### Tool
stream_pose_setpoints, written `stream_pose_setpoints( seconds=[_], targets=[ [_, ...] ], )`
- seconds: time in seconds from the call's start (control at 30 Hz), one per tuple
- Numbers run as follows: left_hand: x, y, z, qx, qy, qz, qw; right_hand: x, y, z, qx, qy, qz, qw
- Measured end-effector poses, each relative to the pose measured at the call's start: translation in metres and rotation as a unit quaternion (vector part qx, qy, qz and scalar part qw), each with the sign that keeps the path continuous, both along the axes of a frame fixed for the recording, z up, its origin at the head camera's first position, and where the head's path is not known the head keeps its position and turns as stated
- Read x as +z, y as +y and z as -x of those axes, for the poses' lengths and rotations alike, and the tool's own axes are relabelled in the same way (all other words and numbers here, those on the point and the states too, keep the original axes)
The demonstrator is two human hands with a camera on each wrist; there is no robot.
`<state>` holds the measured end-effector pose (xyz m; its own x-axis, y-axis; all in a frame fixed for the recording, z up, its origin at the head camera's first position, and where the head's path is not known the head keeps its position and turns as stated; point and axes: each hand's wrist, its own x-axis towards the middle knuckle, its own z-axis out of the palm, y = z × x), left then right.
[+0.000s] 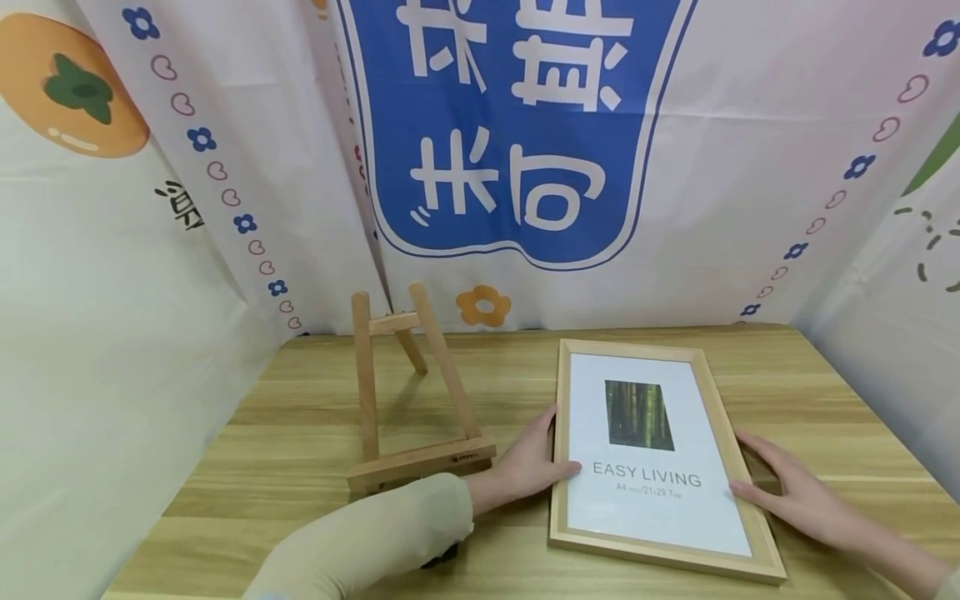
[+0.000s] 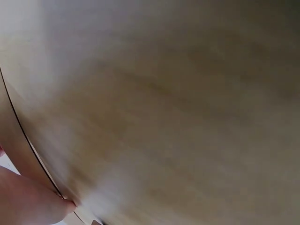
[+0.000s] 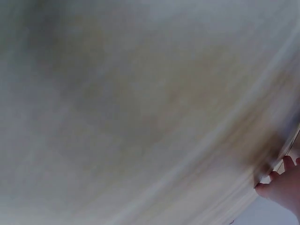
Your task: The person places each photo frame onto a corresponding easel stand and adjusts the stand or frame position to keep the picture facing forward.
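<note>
A light-wood picture frame (image 1: 652, 517) lies face up, slightly askew, on the right part of the table. Its white insert has a bamboo photo and the words "EASY LIVING". My left hand (image 1: 531, 462) grips its left side, thumb on the front, other fingers at the outer edge and partly hidden. On the opposite side my right hand (image 1: 813, 504) holds the border the same way. In the left wrist view, part of the left hand (image 2: 28, 199) touches the wooden edge. The right wrist view catches the right hand (image 3: 283, 187) at its lower right corner.
A small wooden easel (image 1: 420, 462) stands left of the frame, its ledge beside my left forearm. Something dark (image 1: 442, 557) peeks out under the left sleeve. The wood-grain table (image 1: 247, 500) meets printed white cloth (image 1: 750, 208) at the back and sides.
</note>
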<state>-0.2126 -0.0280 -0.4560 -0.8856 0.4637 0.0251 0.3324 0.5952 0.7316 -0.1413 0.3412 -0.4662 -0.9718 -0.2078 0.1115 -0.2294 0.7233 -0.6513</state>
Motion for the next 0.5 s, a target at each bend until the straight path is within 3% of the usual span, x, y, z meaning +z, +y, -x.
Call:
stream_pose_setpoints(
  seconds=[0.2,0.5],
  targets=[
    [-0.0008,0.0014,0.0015,0.024,-0.005,-0.005,0.9997,0.0003,0.0006,-0.0013,-0.007,-0.019,0.013,0.9997],
    [0.0013,0.0009,0.0023,0.035,-0.024,-0.019,0.9989,0.0016,-0.0001,0.0021,-0.01,-0.044,0.04,0.9982]
  ],
)
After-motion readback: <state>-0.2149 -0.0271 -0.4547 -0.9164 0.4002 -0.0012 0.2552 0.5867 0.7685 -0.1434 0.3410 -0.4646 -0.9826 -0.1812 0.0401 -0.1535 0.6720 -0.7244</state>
